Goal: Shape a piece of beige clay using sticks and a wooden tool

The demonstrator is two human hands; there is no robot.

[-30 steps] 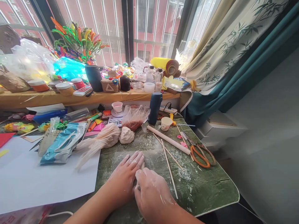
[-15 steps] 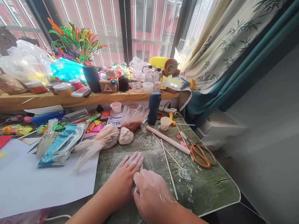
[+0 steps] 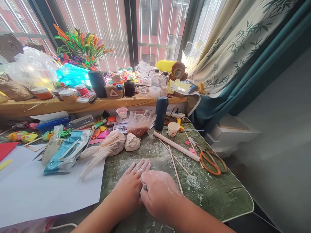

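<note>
My left hand lies palm down with its fingers stretched forward, white powder on the fingertips. Whatever is beneath its palm is hidden. Pressed against its right side, my right hand is closed, also dusted white. A small dark rounded end shows between its thumb and curled fingers; the rest of that object is covered. Both hands are over a clear sheet on the green table. Beyond the fingers sits a lump of pale dough or clay, beside a crumpled plastic bag.
To the right lie a pale rolling pin, thin wooden sticks and orange-handled scissors. A paper cup and dark blue bottle stand behind. White paper with a blue packet covers the left side.
My right hand has moved slightly forward, away from me, along the side of my left hand. The whole view has shifted a little; the left hand remains flat.
</note>
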